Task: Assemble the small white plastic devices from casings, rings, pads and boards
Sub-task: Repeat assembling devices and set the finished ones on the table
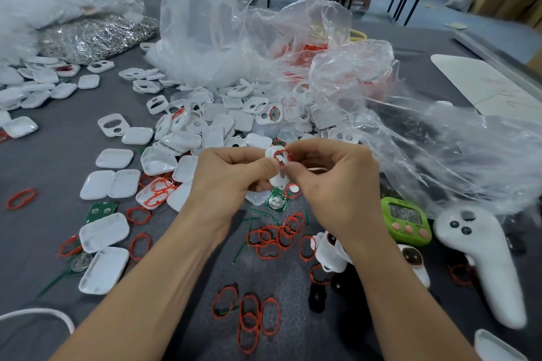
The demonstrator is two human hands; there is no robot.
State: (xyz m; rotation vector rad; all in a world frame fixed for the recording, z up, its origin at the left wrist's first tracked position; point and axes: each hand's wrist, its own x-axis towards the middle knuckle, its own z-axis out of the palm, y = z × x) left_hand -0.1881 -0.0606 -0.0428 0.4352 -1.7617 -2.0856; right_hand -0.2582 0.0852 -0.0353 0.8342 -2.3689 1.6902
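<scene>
The left hand [234, 176] curls round a small white casing [278, 181], its thumb lying across the front. The right hand [331, 182] pinches a red ring [281, 157] between thumb and forefinger at the casing's upper opening. Both hands hold the piece in the air above the middle of the table [58, 155], somewhat nearer its near edge than its far one.

The casing is probably very light, stiff and smooth enough to slip, so it is best held by its long edges with the face left free. The ring looks thin, soft and springy (likely to twist or pop out of its seat), so it is better worked in bit by bit with the fingertips than pushed in at one go.

The casing is glossy white with rounded corners, and the ring shows as a thin red oval against it. Whether the ring is fully seated cannot be told.

Just beyond the hands lies a heap of white shells [228, 123] spilling from clear plastic bags [211, 23]. Loose rings [272, 236] lie scattered toward the near edge, and a green board [275, 199] rests directly below the hands.
</scene>
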